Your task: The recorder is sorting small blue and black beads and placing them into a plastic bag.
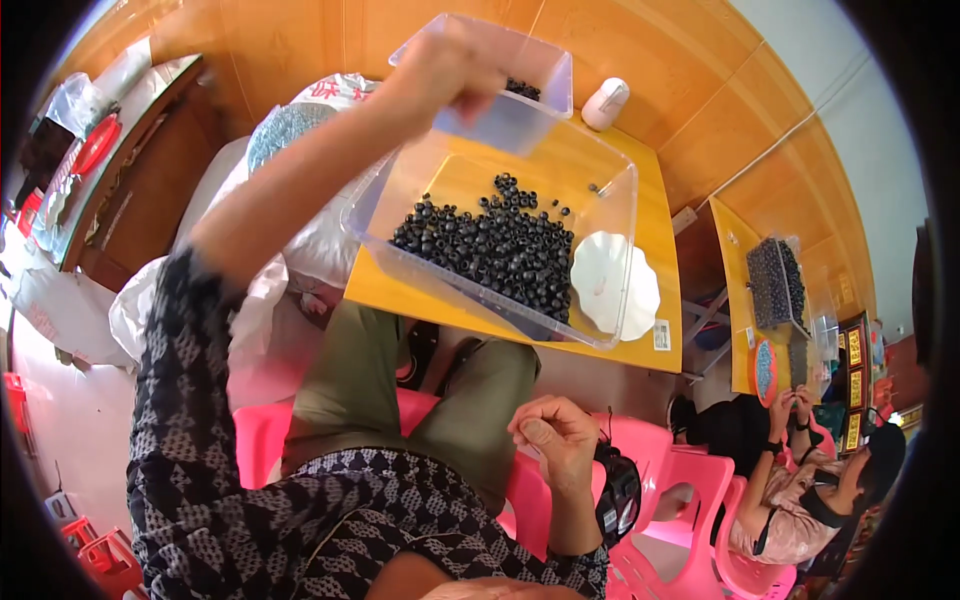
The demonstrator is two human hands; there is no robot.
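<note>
My left hand [450, 78] is raised at the far side of the table, in front of the rear clear plastic bin [562, 80]. Motion smears its fingers, so their grip and anything in them cannot be made out. Nearer to me stands a larger clear bin [628, 205], with many small round black beads [490, 250] heaped mostly in its near half. Above my lap, to the right, my right hand [558, 437] is closed, thumb against curled fingers. Whatever it may hold is hidden. More black beads [522, 89] lie in the rear bin.
A white scalloped dish [645, 285] lies on the yellow table [660, 210] at the bin's right. Behind it is a white bottle [605, 104]. White sacks [325, 235] crowd the left side. Pink chairs [660, 450] stand right, where another person [790, 500] works at a second table [735, 300].
</note>
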